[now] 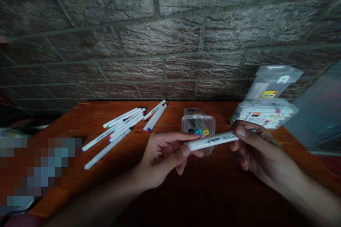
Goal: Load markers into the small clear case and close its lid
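Observation:
A white marker (213, 142) with dark print along its barrel is held nearly level above the table's front half. My left hand (166, 158) pinches its left end between thumb and fingers. At the other end, my right hand (255, 145) grips it, and a bit of that tip shows past the thumb. Just behind the marker stands a small clear plastic case (198, 117), partly hidden by the marker and my left fingers. Inside it are several markers with numbered coloured ends, among them black, blue and yellow.
Several loose white markers (125, 118) with coloured ends lie on the wooden table (170, 113) to the left. At the back right, a clear case (263, 113) packed with markers has its lid (277, 81) raised. A stone-block wall (176, 35) rises behind the table. The lower left is pixelated.

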Available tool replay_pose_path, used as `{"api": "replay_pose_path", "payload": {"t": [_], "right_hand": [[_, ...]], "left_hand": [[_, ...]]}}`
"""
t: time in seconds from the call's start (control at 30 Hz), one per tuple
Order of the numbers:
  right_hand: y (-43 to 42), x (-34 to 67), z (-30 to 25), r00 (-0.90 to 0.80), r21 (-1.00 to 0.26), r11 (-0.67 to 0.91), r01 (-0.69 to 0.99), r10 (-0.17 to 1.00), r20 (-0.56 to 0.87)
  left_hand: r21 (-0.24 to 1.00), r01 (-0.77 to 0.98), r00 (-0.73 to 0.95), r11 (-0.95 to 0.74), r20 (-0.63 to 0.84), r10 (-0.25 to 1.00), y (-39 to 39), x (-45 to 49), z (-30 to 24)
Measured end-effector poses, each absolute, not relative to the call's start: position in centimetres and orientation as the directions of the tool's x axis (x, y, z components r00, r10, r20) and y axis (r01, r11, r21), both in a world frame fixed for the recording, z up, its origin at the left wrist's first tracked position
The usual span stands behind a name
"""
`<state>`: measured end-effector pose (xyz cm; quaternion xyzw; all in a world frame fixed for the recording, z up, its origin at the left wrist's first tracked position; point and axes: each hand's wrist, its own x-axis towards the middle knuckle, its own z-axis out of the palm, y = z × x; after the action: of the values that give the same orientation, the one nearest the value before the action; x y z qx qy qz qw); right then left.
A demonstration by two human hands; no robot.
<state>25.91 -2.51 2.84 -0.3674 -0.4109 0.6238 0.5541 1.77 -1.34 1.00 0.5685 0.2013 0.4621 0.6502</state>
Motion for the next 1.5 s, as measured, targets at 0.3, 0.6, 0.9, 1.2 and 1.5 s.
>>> {"api": "replay_pose_path", "payload": {"t": [0.3, 0.6, 0.9, 1.2, 1.5], "right_hand": [[-2.4, 25.97, 2.94, -0.121, -0.912, -0.055, -0.407, 0.993, -0.006], [-2.36, 25.97, 2.97, -0.152, -0.904, -0.056, -0.423, 0.988, 0.01], [-2.45, 25.99, 2.93, -0.145, -0.897, -0.062, -0.437, 0.989, 0.002], [-2.28, 25.94, 2.87, -0.149, -0.886, -0.063, -0.46, 0.989, 0.007], [-2.28, 25.99, 2.75, -0.14, -0.884, -0.054, -0.465, 0.99, 0.013]], "left_hand": [[0.917, -0.395, 0.534, -0.053, 0.276, 0.799, -1.41, 1.46, 0.64], [0.915, -0.398, 0.534, -0.066, 0.29, 0.795, -1.23, 1.56, 0.61], [0.911, -0.409, 0.537, -0.056, 0.29, 0.792, -1.26, 1.53, 0.56], [0.898, -0.439, 0.568, -0.038, 0.309, 0.763, -0.97, 1.38, 0.15], [0.899, -0.438, 0.593, -0.017, 0.303, 0.746, -1.05, 1.18, 0.25]]}}
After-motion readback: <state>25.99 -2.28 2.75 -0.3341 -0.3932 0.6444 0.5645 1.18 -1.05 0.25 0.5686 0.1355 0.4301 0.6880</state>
